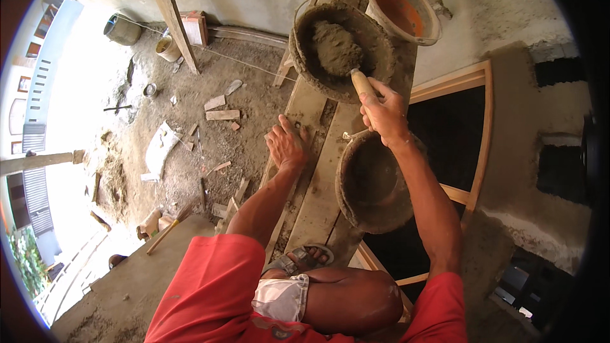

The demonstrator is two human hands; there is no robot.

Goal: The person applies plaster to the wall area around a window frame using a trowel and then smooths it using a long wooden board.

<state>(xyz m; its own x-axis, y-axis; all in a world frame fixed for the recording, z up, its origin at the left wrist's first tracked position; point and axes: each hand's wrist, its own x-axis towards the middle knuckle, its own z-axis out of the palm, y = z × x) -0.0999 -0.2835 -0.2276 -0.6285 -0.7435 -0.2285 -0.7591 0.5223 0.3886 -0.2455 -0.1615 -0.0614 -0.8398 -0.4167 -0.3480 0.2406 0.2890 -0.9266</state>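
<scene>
My right hand (386, 113) is wrapped round the pale wooden handle of a trowel (362, 84). Its blade cannot be made out against the heap of wet grey mortar (337, 48) in the crusted bucket (305, 68). On the scaffold plank (307, 105), my left hand (287, 144) rests with its fingers apart, holding nothing. A second mortar-stained bucket (356, 200) stands nearer to me, under my right forearm, with a little grey residue inside.
Beyond the mortar bucket stands a bucket with an orange inside (397, 9). A wooden frame (480, 146) around dark openings lies to the right. Bricks (222, 115), a sack (162, 149) and scraps litter the ground on the left. A slanted timber post (170, 16) rises there.
</scene>
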